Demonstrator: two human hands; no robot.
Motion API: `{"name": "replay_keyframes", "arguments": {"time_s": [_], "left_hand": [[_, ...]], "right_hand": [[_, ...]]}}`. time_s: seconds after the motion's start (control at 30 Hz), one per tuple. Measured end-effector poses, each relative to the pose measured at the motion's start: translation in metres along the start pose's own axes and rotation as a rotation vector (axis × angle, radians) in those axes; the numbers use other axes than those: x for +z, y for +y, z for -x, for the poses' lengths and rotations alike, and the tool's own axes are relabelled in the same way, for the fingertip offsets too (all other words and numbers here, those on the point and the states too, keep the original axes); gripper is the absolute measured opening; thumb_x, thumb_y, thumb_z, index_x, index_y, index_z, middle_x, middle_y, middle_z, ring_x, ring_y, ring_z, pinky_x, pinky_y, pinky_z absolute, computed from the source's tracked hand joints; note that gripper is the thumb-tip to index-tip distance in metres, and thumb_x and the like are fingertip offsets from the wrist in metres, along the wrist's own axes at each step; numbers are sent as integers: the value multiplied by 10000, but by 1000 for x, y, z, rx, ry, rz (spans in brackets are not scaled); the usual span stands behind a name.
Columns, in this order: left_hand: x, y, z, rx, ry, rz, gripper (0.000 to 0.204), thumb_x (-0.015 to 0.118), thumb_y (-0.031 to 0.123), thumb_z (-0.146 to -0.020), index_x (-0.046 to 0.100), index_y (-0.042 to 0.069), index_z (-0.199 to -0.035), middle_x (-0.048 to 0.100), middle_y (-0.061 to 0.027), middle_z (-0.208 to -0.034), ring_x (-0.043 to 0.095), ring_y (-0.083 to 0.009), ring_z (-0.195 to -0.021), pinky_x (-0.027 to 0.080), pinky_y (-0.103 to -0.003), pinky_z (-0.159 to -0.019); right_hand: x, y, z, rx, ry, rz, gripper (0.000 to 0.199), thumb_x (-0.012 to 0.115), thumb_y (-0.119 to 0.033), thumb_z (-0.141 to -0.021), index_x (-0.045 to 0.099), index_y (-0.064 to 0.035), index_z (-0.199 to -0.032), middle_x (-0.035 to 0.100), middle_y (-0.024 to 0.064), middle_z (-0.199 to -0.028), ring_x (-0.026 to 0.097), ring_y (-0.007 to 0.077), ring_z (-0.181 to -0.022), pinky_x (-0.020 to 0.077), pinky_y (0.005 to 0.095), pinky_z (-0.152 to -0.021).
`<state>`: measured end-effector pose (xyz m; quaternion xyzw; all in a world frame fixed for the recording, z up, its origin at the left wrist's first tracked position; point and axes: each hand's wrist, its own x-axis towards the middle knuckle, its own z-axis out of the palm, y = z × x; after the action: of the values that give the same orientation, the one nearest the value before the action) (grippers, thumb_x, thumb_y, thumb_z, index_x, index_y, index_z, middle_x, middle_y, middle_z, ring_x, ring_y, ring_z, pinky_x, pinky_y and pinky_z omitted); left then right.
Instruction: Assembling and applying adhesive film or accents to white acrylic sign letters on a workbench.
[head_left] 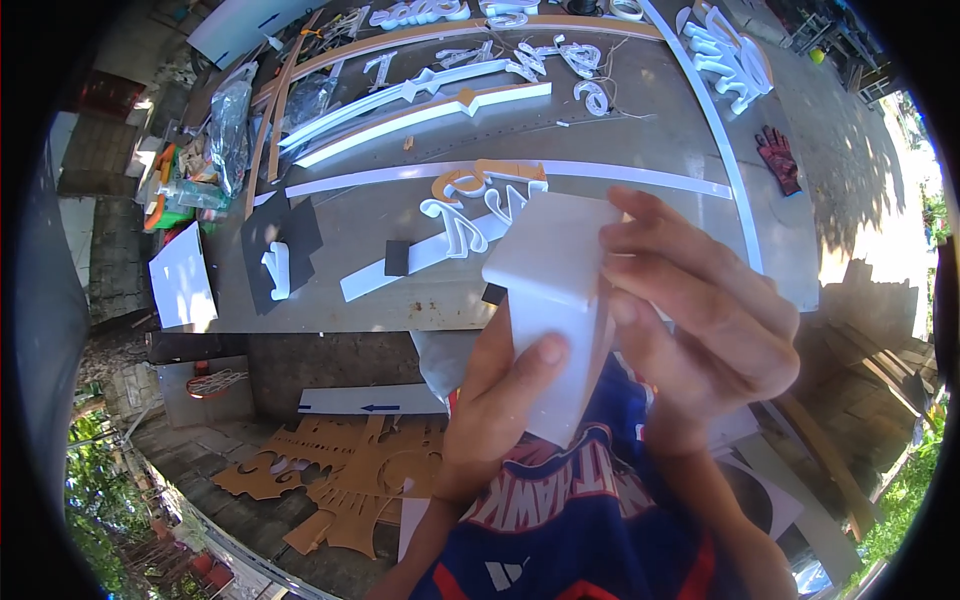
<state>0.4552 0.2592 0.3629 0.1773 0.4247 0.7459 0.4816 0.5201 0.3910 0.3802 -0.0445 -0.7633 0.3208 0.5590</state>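
Head view of the white box-like piece (550,240) held between the two hands, above the near edge of the bench and in front of the torso. The left hand (500,395) was clamped on the piece's lower shaft, its thumb flat on the near face and its fingers behind the left side. The right hand (705,315) met the upper right edge with bent fingers; because these were blurred and partly overlapping, it could not be told whether they pinched the edge or only rested against it. The long axis ran from the broad upper end, pointing toward the bench, down toward the torso; the left hand was nearer the lower end, the right hand nearer the upper. The piece was plain white and smooth, with a wide, soft-edged cap above a narrower shaft. Beyond it, on the grey bench (625,145), lay white curved letters (455,230), a brown-faced letter (460,187), a small dark square (397,258) and a long white strip (350,179). Farther out, a dark red glove (777,160) lay toward the right side, and brown cut-out sheets (350,480) lay below the bench, at the lower left.
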Motion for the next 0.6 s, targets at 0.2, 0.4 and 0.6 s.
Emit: {"name": "replay_keyframes", "arguments": {"time_s": [0.2,0.4,0.6], "left_hand": [[5,-4,-3,28,42,26,478,529,231,-937,397,-9,-1328,536,-71,-1151,508,-123,-1017,403,-263,-858],[5,-10,-6,92,145,-148,509,513,220,-946,346,-15,-1365,513,-104,-1196,488,-165,-1086,373,-301,-949],[3,-14,-9,168,167,-206,514,522,196,-936,328,-17,-1362,480,-128,-1220,470,-190,-1108,361,-312,-963]], "right_hand": [[-6,-4,-1,-1,-50,36,151,680,13,-691,643,99,-810,650,229,-802,677,331,-814,545,510,-843],[-6,-6,-3,-94,-85,186,178,688,15,-664,643,89,-819,652,193,-769,664,348,-796,552,492,-811],[-10,-10,-5,-53,-104,232,176,712,3,-649,657,55,-808,663,146,-752,652,344,-776,539,424,-741]]}}
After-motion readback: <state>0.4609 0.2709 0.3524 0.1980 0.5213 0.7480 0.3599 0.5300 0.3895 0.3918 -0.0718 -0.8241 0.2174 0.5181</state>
